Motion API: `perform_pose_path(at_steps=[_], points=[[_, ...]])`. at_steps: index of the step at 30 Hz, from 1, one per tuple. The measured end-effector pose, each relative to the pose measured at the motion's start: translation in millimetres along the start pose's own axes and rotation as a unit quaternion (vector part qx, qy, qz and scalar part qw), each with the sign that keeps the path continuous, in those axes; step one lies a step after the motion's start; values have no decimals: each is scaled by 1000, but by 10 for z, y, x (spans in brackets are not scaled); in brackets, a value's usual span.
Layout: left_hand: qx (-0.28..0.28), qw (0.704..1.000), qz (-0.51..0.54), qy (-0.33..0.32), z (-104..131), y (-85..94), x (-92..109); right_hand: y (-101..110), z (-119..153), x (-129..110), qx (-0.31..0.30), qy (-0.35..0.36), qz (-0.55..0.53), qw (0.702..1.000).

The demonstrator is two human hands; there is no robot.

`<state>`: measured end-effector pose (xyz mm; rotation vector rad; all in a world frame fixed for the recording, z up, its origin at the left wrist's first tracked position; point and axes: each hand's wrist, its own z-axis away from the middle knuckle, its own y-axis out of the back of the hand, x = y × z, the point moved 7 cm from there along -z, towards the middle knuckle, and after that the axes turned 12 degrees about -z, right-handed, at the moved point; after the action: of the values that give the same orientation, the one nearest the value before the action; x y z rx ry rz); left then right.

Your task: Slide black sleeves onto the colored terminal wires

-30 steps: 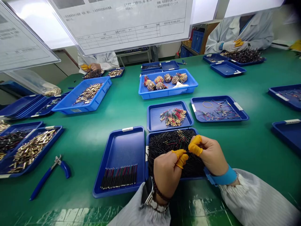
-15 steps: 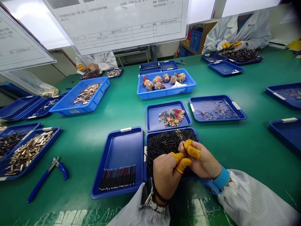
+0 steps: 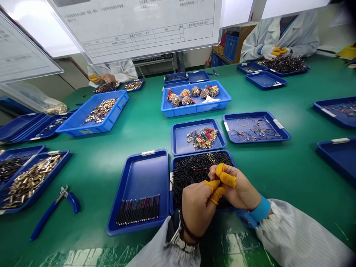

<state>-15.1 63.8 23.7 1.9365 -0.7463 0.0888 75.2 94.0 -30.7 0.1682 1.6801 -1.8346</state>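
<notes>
Holding left hand [image 3: 198, 205] and right hand [image 3: 240, 185] curled in, fingertip to fingertip, over black tubes [image 3: 185, 173] toward the front edge of the worktop [image 3: 93, 181], likely to keep tubes in reach. Can't tell how closed or on what; hidden behind yellow finger covers [image 3: 228, 180]. With sleeved wires [image 3: 138, 210] in a row along the near edge of the left tray [image 3: 146, 174], probably for easy counting.

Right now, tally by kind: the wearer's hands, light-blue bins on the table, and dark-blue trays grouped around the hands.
Hands: 2 (left hand, right hand)
Bins: 2 (left bin, middle bin)
Trays: 4 (near-left tray, near-right tray, far-left tray, far-right tray)
Total: 8
</notes>
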Motion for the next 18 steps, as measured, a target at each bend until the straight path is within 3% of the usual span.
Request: perform_pose_path(at_steps=[6, 12, 18], points=[[19, 1000, -12, -1, 14, 13, 6, -83, 38, 51, -51, -37, 16, 998], [27, 999, -22, -1, 37, 3, -7, -68, 40, -12, -23, 11, 67, 997], [25, 999, -36, 23, 57, 26, -29, -78, 70, -64, -51, 11, 92, 994]])
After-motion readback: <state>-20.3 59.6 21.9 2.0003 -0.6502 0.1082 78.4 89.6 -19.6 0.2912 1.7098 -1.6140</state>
